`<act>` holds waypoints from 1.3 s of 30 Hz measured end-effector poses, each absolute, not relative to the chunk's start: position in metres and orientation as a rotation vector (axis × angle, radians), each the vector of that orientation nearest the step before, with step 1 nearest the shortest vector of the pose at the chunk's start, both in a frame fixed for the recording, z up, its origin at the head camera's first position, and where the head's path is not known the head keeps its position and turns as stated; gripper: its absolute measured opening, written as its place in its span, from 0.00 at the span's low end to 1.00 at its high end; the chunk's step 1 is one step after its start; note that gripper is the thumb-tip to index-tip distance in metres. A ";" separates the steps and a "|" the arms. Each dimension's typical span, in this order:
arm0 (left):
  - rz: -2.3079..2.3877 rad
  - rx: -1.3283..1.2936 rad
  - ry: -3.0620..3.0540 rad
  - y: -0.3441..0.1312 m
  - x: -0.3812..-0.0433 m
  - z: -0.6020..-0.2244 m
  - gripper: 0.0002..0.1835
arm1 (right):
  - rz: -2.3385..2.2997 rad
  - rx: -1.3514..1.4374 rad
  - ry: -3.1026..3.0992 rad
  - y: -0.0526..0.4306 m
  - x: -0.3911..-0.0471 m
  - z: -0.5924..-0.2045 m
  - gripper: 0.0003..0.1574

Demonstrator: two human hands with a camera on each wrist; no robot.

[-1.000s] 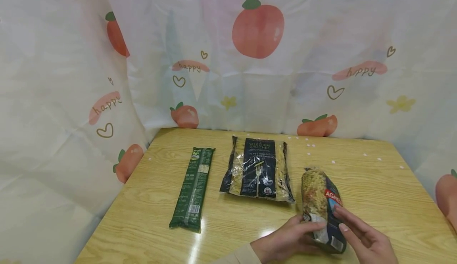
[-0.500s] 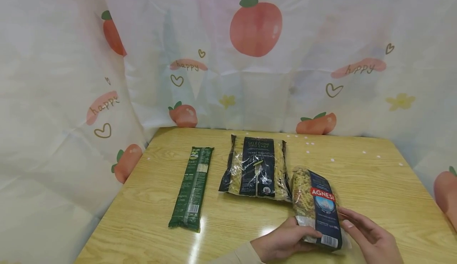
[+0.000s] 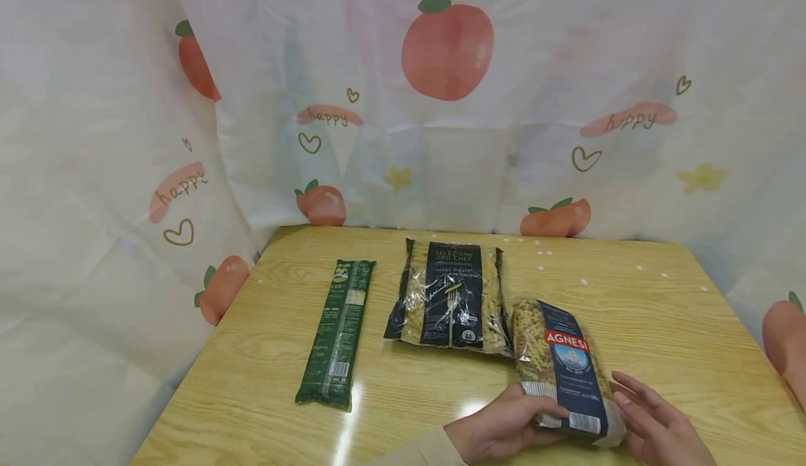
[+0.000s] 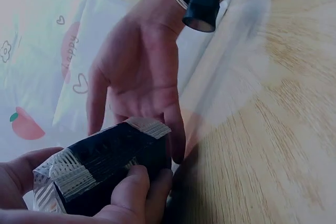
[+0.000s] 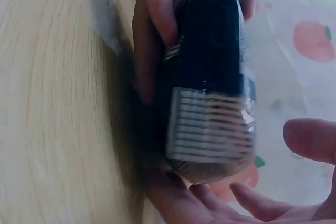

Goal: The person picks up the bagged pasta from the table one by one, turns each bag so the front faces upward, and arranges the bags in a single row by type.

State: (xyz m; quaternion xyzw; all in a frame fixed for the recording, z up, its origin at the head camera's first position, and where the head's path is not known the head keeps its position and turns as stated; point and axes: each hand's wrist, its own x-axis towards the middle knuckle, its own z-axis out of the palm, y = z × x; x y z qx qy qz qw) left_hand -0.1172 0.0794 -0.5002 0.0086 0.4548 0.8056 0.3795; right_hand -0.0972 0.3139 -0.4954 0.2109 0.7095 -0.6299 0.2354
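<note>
My left hand (image 3: 500, 420) grips the lower left of a bag of Agnesi pasta (image 3: 569, 382), its thumb lying over the front. Short pasta shows through the clear plastic beside a dark blue label. The bag tilts with its top leaning away. At the bag's right side, my right hand (image 3: 661, 420) has loosely extended fingers right by the edge. In the left wrist view, the right hand (image 4: 139, 72) appears palm-on behind the bag. The right wrist view has its thumb (image 5: 312, 139) standing well apart from the striped bottom end.
A wide bag of penne (image 3: 456, 298) with a black label lies just left of the held bag, near its top corner. Farther left is a slim green spaghetti packet (image 3: 336, 333). Small white spots dot the wooden table (image 3: 252, 354). A printed curtain (image 3: 453, 172) hangs behind.
The Agnesi bag has turned so its front label faces the head camera, and its top has shifted left. The right hand's fingers have come off the label to the bag's right side.
</note>
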 end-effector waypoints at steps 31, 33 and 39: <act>1.909 0.097 1.232 0.068 -0.123 -0.509 0.17 | -1.982 0.586 1.657 0.318 -0.103 -0.508 0.56; 1.920 0.084 1.218 0.067 -0.123 -0.508 0.17 | -1.977 0.598 1.678 0.319 -0.103 -0.508 0.56; 1.946 0.037 1.136 0.065 -0.121 -0.503 0.19 | -1.957 0.614 1.720 0.319 -0.103 -0.506 0.57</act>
